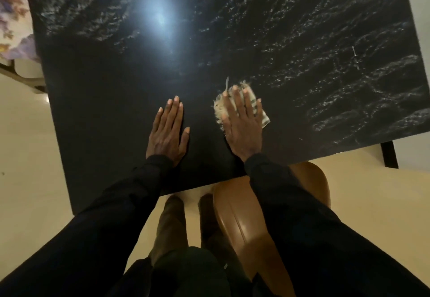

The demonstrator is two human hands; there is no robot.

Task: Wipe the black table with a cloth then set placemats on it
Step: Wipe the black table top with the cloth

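The black table fills most of the view, glossy, with wet streaks across its far and right parts. A small frayed whitish cloth lies on it near the front edge. My right hand lies flat on top of the cloth, fingers spread, pressing it to the surface. To its left, my left hand rests palm down on the bare tabletop with fingers together, holding nothing. No placemats are visible on the table.
A brown chair stands tucked under the table's front edge, below my right arm. A floral patterned surface shows past the table's left edge. Cream floor surrounds the table, and a ceiling light reflects at upper middle.
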